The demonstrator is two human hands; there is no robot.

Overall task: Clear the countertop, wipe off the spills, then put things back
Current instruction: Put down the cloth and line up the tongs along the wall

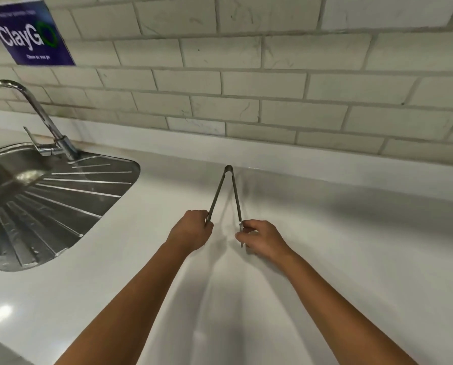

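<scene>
left hand (pixel 192 229) grips one tongs (pixel 226 191) arm | right hand (pixel 262 239) pinches the other | over countertop (pixel 351 246)

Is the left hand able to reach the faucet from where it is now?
Probably yes, but not at once: the left hand grips one arm of the tongs. The white countertop towards the faucet shows nothing in the way.

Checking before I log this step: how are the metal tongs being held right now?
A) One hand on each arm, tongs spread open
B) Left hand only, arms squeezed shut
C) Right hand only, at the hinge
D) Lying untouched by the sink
A: the left hand grips one arm of the tongs and the right hand pinches the other, arms splayed in a V above the countertop.
</scene>
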